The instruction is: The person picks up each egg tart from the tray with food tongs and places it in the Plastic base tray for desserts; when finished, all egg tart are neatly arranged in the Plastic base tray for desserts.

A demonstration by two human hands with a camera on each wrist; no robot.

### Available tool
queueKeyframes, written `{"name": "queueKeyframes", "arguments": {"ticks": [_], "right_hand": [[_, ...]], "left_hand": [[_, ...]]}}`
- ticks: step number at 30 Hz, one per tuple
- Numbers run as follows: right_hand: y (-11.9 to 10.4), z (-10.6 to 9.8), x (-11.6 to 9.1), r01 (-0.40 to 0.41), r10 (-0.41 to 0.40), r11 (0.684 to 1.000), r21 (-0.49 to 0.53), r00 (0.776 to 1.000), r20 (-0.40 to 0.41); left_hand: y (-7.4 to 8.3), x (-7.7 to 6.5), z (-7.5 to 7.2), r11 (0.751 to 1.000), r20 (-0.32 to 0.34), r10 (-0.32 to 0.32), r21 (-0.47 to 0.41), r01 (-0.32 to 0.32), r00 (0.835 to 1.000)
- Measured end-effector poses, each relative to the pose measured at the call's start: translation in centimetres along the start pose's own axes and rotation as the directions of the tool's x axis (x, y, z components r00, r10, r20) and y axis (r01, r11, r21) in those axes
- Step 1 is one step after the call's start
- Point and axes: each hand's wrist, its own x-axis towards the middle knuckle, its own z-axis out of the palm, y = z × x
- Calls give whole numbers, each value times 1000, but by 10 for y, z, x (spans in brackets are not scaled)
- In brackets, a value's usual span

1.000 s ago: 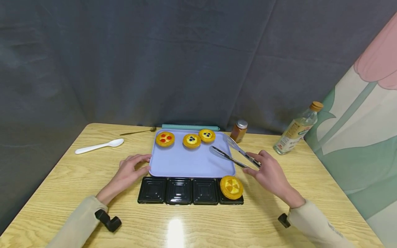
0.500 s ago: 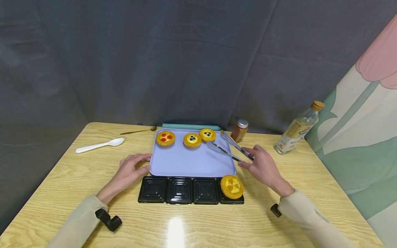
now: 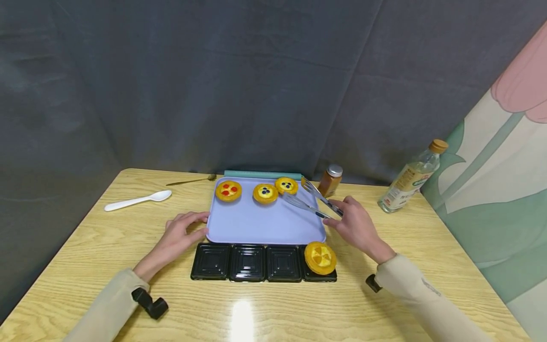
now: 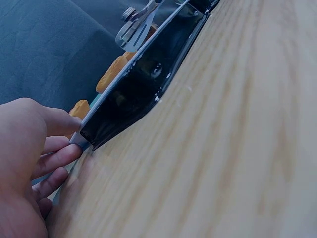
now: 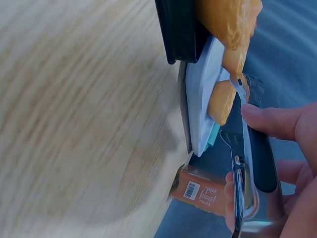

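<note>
Tongs (image 5: 261, 158): held parted by right hand (image 3: 356, 225).
Rear tart (image 3: 286, 185): middle tart (image 3: 265, 194) could be knocked by tongs (crowded close).
Tray (image 3: 256, 223): only touched by left hand (image 3: 181, 232), fingers loose; might be slid.

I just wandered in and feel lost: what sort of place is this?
Probably a staged tabletop set-up rather than a working kitchen: dark cloth hangs right behind the wooden table, where three tarts sit on a lilac tray.

The right hand (image 3: 354, 225) has moved leftward and slightly farther from the person, carrying the metal tongs (image 3: 307, 207) deeper over the lavender tray (image 3: 265, 223); one tip now lies just beside the rear blueberry-topped tart (image 3: 287, 185).
</note>
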Motion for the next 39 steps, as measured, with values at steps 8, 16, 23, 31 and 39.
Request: {"name": "queueKeyframes", "arguments": {"ticks": [8,16,23,31,39], "right_hand": [[-1,8,8,-10,10,1000,2,1000,3],[-3,12,14,-34,34,999,5,999,6],[-5,14,19,-32,32,999,9,999,7],[-6,16,23,-23,23,1000,8,1000,14],[-8,16,27,-12,11,1000,11,1000,18]], "left_hand": [[1,-1,0,1000,1,-3,-17,3,1000],[0,0,1,1000,1,-9,-15,9,1000],[0,0,1,1000,-2,-4,-12,4,1000],[0,0,2,1000,1,-7,-8,7,1000],[0,0,1,1000,-1,-4,-1,4,1000]]}}
